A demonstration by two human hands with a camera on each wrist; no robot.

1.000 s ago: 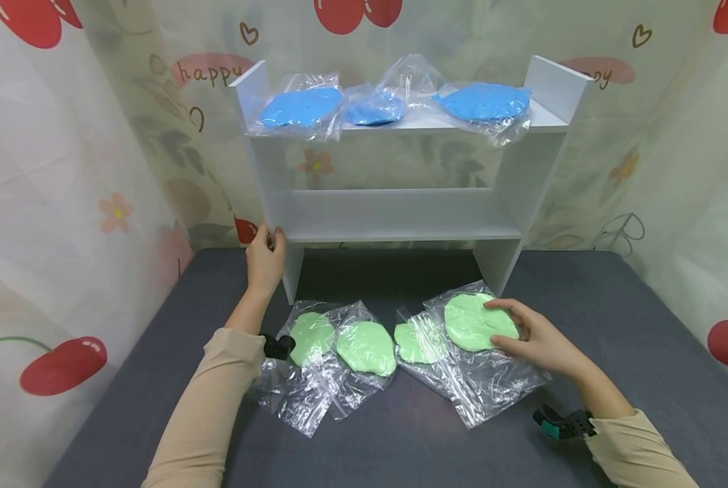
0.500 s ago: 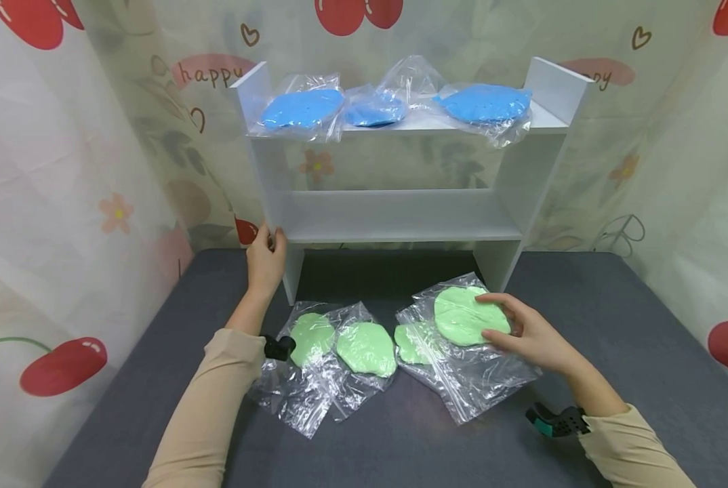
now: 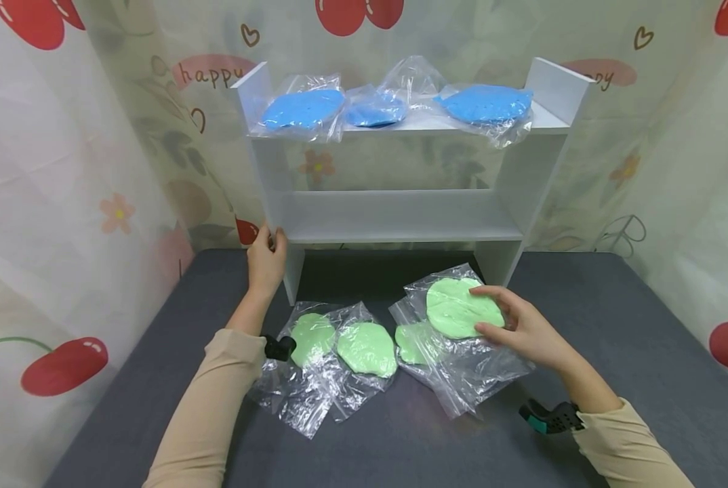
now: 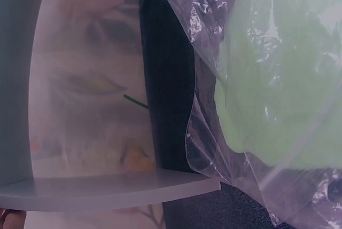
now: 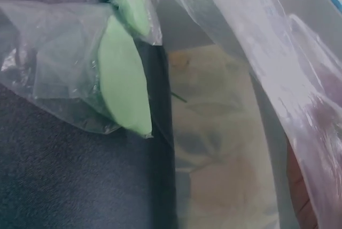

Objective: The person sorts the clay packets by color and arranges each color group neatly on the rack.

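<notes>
Head view: I saw the right hand [image 3: 525, 329] grip the rightmost bag of green dough [image 3: 461, 308], fingers [image 3: 489, 293] curled over its far edge and thumb at its near side, the bag partly raised off the grey bench [image 3: 614, 339] at 5 o'clock of the white shelf unit [image 3: 400, 217]. My left hand [image 3: 266, 261] clasped the unit's left upright. Three more green dough bags [image 3: 364, 347] lay at 9 o'clock of the held one. Three blue dough bags [image 3: 303, 108] sat on the top shelf.
</notes>
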